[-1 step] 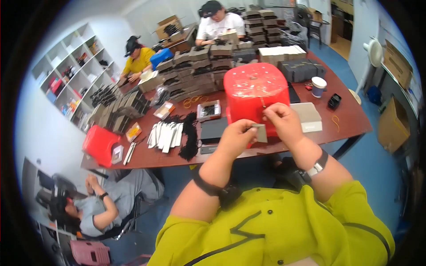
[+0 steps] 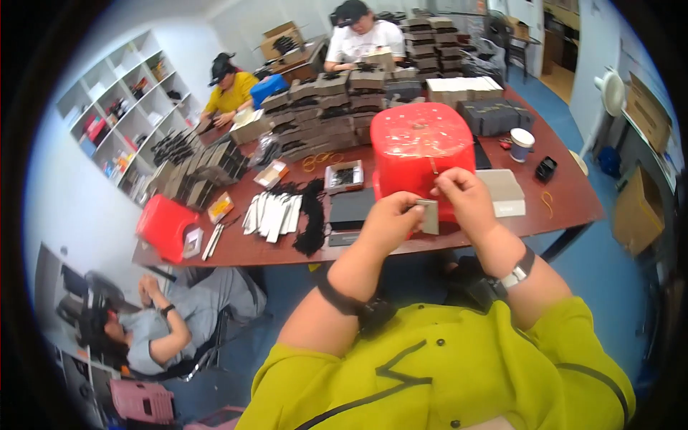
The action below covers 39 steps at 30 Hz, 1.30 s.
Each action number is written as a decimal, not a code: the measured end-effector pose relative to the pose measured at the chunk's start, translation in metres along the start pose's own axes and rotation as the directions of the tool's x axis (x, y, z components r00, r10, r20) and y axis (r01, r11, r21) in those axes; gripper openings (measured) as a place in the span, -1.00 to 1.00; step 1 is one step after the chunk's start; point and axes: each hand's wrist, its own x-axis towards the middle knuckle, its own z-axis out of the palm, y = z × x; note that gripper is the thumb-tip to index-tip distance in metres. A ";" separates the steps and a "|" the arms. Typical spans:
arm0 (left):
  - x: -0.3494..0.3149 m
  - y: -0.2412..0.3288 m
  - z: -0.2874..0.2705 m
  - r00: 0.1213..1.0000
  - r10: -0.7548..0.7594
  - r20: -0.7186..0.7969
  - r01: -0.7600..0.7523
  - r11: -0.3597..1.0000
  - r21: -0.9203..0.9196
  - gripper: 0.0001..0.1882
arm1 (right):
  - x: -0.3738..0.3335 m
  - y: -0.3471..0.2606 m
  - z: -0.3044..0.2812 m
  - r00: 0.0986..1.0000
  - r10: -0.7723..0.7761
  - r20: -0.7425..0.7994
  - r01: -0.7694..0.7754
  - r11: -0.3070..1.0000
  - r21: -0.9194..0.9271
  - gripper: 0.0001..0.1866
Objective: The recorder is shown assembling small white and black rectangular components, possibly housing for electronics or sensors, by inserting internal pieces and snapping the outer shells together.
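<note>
Above the near edge of the table, my left hand (image 2: 394,221) is closed on a small flat grey-beige card (image 2: 429,217), pinched between thumb and fingers. Just right of it, my right hand (image 2: 466,195) has thumb and fingertips pressed together. A thin, pale, thread-like thing (image 2: 433,167) shows at those fingertips, too small to name. Directly behind both hands stands an upturned red plastic stool (image 2: 423,136) with a shiny top. To its right lies an open grey-beige box (image 2: 504,188), and left of my left hand is a flat dark grey box (image 2: 351,209).
White strips (image 2: 272,216) and a black cord bundle (image 2: 309,222) lie on the table (image 2: 559,204). Stacked grey-brown boxes (image 2: 322,115) form a wall behind. A paper cup (image 2: 521,145) stands at right. Co-workers sit beyond, and one person (image 2: 168,330) sits low at left.
The whole view has shifted slightly, so the table and stool appear a little further right. Both hands keep nearly the same pose, with the card still in my left hand.
</note>
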 end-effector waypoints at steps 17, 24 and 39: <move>-0.033 0.018 0.008 0.992 0.122 0.023 -0.120 0.901 0.417 -0.88 | -0.032 -0.019 -0.004 0.904 0.070 0.421 -0.322 0.759 0.566 -0.76; -0.055 0.002 0.002 0.996 -0.003 0.086 -0.025 0.944 0.329 -0.89 | -0.044 0.008 0.001 0.766 0.188 0.615 -0.561 0.661 0.498 -0.83; -0.059 -0.013 -0.007 0.749 0.662 -0.032 -0.538 0.636 0.554 -0.86 | -0.061 -0.007 0.021 0.788 0.450 0.421 -0.512 0.858 0.041 -0.80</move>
